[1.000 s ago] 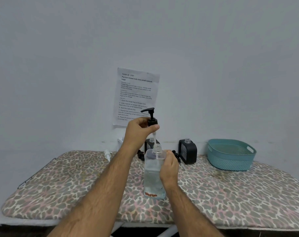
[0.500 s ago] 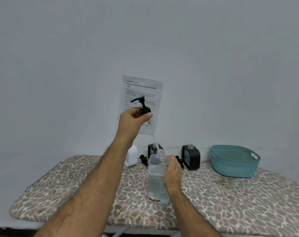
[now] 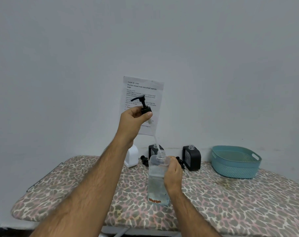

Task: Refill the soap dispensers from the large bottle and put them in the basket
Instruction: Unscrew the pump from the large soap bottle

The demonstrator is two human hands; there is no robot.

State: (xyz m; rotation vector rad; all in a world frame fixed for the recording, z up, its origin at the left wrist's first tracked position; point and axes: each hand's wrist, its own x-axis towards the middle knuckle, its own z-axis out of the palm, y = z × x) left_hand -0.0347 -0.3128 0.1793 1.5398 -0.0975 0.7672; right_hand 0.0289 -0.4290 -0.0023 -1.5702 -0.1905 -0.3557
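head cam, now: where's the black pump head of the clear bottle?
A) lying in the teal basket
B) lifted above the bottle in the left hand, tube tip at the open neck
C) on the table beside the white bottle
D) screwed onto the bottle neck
B: the left hand pinches the black pump head high above the clear bottle, whose neck is open; the right hand grips the bottle.
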